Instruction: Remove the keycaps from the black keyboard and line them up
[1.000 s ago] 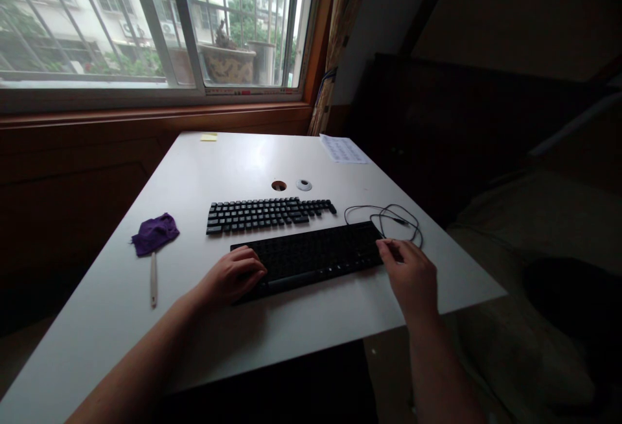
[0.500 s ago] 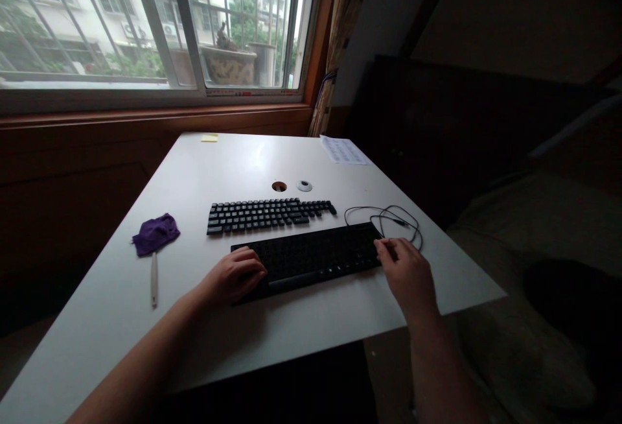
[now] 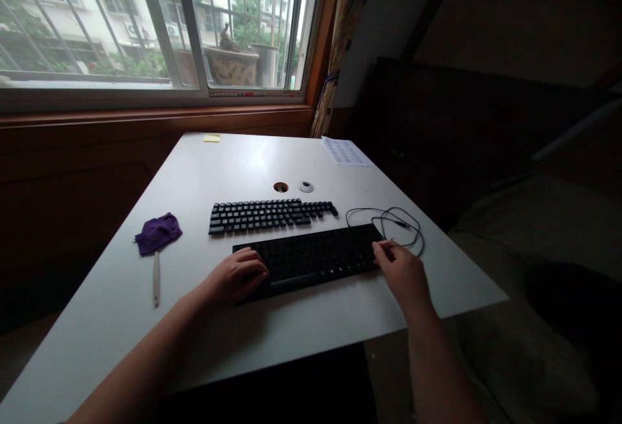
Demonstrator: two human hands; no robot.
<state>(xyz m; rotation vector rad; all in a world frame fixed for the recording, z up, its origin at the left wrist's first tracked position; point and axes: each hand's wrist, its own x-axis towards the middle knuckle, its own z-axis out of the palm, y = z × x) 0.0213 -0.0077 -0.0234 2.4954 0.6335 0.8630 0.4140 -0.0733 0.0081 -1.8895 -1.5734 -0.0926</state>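
A black keyboard base (image 3: 311, 252), stripped of its keycaps, lies in front of me on the white table (image 3: 291, 330). My left hand (image 3: 243, 273) is closed on its left end, with the fingers curled over the surface. Over the right end is my right hand (image 3: 399, 265), thumb and fingertips pinched together; what they hold, if anything, is too small to make out. Behind the base, loose black keycaps (image 3: 262, 215) are laid out in rows like a keyboard. A thin black cable (image 3: 386, 211) loops at the base's back right.
To the left lie a purple cloth (image 3: 159, 233) and a white brush-like stick (image 3: 156, 281). Farther back are a round cable hole (image 3: 280, 187), its grey cover (image 3: 306, 187), a printed sheet (image 3: 347, 152) and a yellow paper pad (image 3: 211, 138). A window (image 3: 243, 28) is beyond.
My right hand has shifted very slightly to the left over the right end of the keyboard base. The whole view has moved a little; my left hand stays put.
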